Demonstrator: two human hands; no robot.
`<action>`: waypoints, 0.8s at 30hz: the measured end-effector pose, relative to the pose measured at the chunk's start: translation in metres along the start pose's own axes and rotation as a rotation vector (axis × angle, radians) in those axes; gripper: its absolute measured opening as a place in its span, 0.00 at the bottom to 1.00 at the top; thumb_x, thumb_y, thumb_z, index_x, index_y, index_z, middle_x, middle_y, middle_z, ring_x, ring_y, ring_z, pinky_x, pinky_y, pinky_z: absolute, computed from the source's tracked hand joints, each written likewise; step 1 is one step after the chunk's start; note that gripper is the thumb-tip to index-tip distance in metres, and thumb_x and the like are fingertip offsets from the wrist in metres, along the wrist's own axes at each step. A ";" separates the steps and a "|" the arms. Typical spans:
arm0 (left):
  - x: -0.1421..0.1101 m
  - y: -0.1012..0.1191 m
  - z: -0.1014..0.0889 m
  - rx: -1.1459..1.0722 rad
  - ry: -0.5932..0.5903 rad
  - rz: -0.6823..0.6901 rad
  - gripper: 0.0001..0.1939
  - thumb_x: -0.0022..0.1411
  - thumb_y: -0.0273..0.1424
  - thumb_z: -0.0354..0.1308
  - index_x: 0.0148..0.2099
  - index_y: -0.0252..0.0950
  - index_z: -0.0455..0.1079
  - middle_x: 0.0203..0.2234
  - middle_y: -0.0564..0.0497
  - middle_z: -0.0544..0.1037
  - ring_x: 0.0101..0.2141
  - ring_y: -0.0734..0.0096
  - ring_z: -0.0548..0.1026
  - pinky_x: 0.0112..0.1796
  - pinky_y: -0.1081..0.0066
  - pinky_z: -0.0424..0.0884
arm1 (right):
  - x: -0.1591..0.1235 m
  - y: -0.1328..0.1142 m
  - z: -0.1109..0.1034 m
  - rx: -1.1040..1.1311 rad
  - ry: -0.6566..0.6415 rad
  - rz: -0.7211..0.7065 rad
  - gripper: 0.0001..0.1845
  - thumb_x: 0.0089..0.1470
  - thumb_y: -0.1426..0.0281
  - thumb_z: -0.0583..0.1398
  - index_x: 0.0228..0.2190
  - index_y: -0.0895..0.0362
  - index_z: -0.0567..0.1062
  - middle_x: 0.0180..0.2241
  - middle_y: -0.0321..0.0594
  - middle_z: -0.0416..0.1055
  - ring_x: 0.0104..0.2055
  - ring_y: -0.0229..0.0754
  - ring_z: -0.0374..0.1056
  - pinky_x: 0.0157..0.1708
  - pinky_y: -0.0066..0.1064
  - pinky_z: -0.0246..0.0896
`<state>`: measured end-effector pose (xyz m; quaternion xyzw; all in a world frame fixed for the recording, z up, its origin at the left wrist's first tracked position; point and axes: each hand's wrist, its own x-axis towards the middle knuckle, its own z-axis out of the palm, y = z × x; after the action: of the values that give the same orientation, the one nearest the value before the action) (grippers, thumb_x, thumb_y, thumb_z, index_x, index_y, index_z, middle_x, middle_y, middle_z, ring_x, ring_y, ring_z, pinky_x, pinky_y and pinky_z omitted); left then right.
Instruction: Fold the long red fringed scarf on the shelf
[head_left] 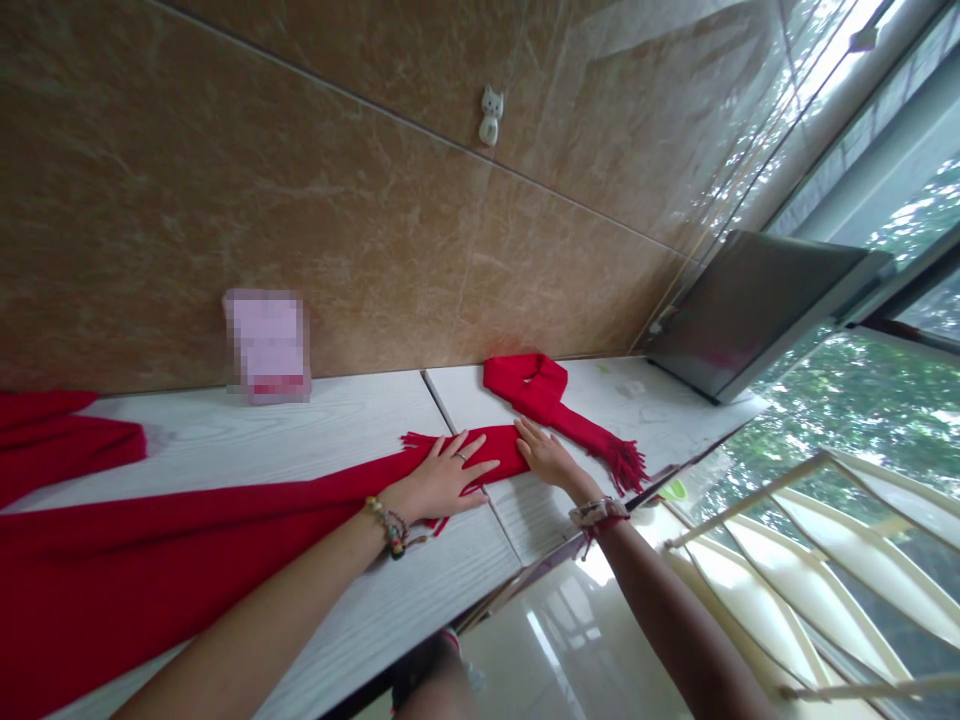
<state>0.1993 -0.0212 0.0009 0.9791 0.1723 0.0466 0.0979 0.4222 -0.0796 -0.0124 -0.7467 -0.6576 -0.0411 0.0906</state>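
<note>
A long red scarf (300,500) runs across the white wood-grain table (360,405), wide on the left and narrowing to a folded strip on the right. My left hand (441,478) lies on that strip with its fingers spread, beside some fringe. At the strip's right end, my right hand (546,455) rests with its fingers stretched out over the cloth edge. Just beyond it lies a second red scarf (536,390), looped at one end with a fringed tail. Both my wrists wear bracelets, and my left hand has a ring.
More red cloth (67,445) lies at the far left. A blurred pink item (268,345) leans against the brown tiled wall (337,220), which bears a small white cat-shaped hook (491,115). A dark grey panel (750,310) stands at the right end, near a cream rack (787,570).
</note>
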 end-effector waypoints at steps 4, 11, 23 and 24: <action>0.000 0.000 0.000 -0.013 0.007 0.003 0.28 0.60 0.46 0.47 0.60 0.46 0.52 0.62 0.45 0.44 0.60 0.47 0.39 0.53 0.45 0.44 | 0.009 -0.002 -0.005 0.001 0.100 0.012 0.24 0.55 0.75 0.47 0.54 0.60 0.62 0.53 0.51 0.62 0.55 0.47 0.57 0.53 0.41 0.53; 0.000 -0.002 0.003 -0.008 0.020 0.005 0.28 0.60 0.47 0.45 0.60 0.44 0.53 0.62 0.43 0.47 0.60 0.49 0.40 0.54 0.47 0.43 | 0.014 -0.027 0.001 0.072 0.051 -0.125 0.23 0.55 0.76 0.47 0.52 0.60 0.64 0.54 0.49 0.61 0.56 0.43 0.56 0.54 0.38 0.51; -0.001 -0.001 0.001 -0.001 0.031 0.017 0.28 0.60 0.46 0.46 0.60 0.43 0.52 0.62 0.41 0.46 0.60 0.48 0.41 0.53 0.45 0.44 | 0.013 -0.003 -0.005 0.024 0.076 0.021 0.27 0.50 0.80 0.47 0.52 0.61 0.63 0.54 0.50 0.61 0.57 0.48 0.55 0.57 0.49 0.41; -0.001 -0.001 0.001 0.001 0.033 0.021 0.28 0.61 0.46 0.46 0.60 0.43 0.53 0.62 0.41 0.46 0.60 0.48 0.41 0.53 0.45 0.44 | 0.014 -0.007 -0.005 0.032 0.095 -0.010 0.26 0.50 0.80 0.46 0.52 0.62 0.63 0.54 0.50 0.60 0.57 0.47 0.54 0.57 0.48 0.41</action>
<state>0.1980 -0.0213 -0.0007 0.9799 0.1636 0.0635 0.0943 0.4171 -0.0660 -0.0046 -0.7391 -0.6569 -0.0665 0.1332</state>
